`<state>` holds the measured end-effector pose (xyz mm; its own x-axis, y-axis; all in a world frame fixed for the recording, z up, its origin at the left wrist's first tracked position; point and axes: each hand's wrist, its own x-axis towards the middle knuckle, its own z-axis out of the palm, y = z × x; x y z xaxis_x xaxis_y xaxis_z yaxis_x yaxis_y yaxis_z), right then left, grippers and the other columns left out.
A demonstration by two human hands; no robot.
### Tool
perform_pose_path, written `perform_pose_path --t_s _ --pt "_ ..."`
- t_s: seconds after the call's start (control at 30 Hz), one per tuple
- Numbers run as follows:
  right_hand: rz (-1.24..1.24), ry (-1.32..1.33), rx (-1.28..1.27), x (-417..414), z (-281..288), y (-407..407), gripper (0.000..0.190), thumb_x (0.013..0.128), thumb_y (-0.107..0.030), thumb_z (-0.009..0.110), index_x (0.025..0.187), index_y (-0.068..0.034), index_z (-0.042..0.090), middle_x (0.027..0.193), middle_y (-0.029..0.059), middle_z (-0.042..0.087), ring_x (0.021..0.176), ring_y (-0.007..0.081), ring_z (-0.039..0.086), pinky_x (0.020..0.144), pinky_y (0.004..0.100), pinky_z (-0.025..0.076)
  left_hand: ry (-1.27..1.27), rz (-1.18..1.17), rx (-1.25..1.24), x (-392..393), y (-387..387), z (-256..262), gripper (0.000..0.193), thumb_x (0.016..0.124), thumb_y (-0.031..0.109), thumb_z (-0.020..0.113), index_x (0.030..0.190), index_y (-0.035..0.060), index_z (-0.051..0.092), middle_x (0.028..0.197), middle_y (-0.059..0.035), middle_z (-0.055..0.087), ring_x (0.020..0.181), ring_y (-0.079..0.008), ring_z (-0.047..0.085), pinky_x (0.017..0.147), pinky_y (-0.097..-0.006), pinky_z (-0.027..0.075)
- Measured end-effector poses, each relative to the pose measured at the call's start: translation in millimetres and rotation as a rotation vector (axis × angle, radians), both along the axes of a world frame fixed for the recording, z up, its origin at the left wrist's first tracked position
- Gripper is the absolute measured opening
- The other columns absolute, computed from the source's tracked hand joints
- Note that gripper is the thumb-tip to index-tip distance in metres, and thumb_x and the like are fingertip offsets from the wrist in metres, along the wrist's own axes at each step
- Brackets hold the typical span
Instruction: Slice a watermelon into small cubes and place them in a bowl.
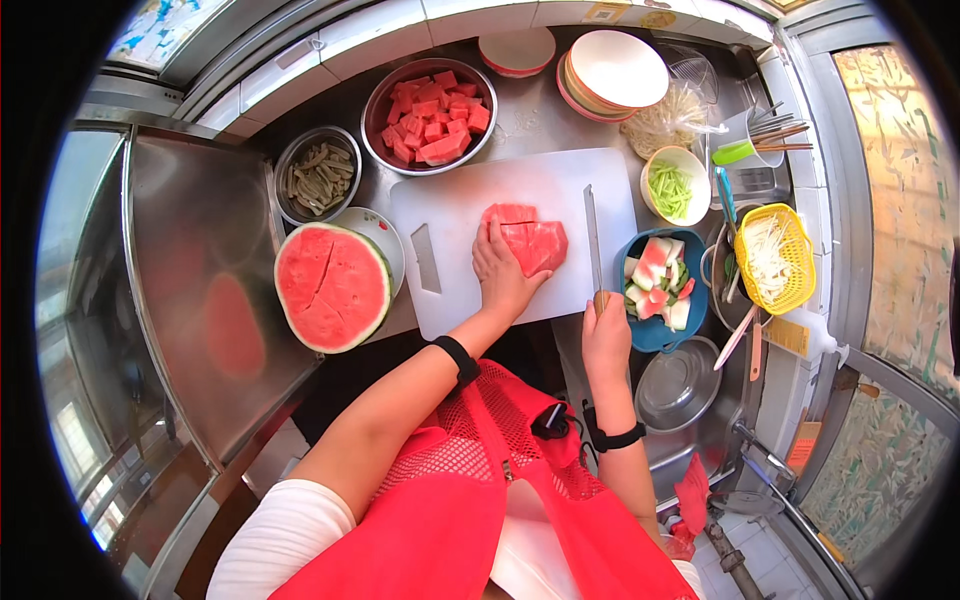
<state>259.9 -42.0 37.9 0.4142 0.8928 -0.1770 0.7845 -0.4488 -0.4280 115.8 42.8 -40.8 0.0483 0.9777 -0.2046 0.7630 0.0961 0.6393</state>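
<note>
My left hand (504, 276) rests with spread fingers on a peeled, partly cut piece of watermelon (541, 244) on the white cutting board (465, 187). In my right hand (606, 337) is the wooden handle of a kitchen knife (593, 232); its blade points away from me over the board's right part, apart from the fruit. Half a watermelon (330, 289), cut face showing, leans on a white plate (382, 232) to the left. Beyond the board, a metal bowl (489, 127) holds red watermelon cubes (431, 116). A blue basin (660, 337) with rind pieces (651, 270) stands at the right.
A metal bowl of dark strips (321, 178) stands at the left. Stacked bowls (619, 71), a bowl of green strips (670, 189) and a yellow basket (806, 281) of white strips are at the right. A sink (667, 450) with a metal basin (679, 386) lies nearer me.
</note>
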Motion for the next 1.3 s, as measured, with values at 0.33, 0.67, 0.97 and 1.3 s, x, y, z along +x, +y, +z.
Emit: perform_pose_path --t_s 0.33,0.67,0.97,1.3 --pt "0.182 0.063 -0.035 4 -14 -21 0.025 0.097 -0.019 0.062 0.104 -0.002 0.045 0.093 0.0247 0.063 0.078 0.0469 0.064 0.065 0.0542 0.051 -0.030 -0.016 0.192 -2 -9 -17 0.116 0.060 0.024 0.094 0.154 0.0152 0.027 0.155 -0.0238 0.022 0.141 -0.0453 0.026 0.116 -0.0539 0.025" --pt "0.208 0.227 0.014 23 -18 -20 0.024 0.096 -0.016 0.063 0.103 -0.001 0.045 0.087 0.0258 0.063 0.081 0.0485 0.063 0.065 0.0545 0.049 0.036 -0.270 0.153 -24 14 -5 0.106 0.057 0.039 0.095 0.148 0.0235 0.042 0.151 -0.0227 0.025 0.140 -0.0446 0.025 0.115 -0.0522 0.025" --pt "0.028 0.261 0.072 14 -26 -25 0.024 0.097 -0.019 0.063 0.110 -0.003 0.052 0.089 0.0277 0.065 0.084 0.0497 0.062 0.068 0.0531 0.048 -0.016 -0.665 0.498 -5 52 0 0.091 0.071 0.056 0.081 0.139 0.0058 0.050 0.132 -0.0133 0.052 0.129 -0.0343 0.046 0.113 -0.0486 0.032" --pt "0.032 0.273 0.124 14 -17 -23 0.025 0.095 -0.020 0.067 0.110 -0.003 0.056 0.091 0.0234 0.067 0.085 0.0461 0.064 0.069 0.0484 0.050 -0.134 -0.643 0.389 -7 45 -3 0.066 0.081 0.041 0.077 0.130 0.0030 0.056 0.128 -0.0140 0.055 0.124 -0.0350 0.051 0.107 -0.0459 0.039"
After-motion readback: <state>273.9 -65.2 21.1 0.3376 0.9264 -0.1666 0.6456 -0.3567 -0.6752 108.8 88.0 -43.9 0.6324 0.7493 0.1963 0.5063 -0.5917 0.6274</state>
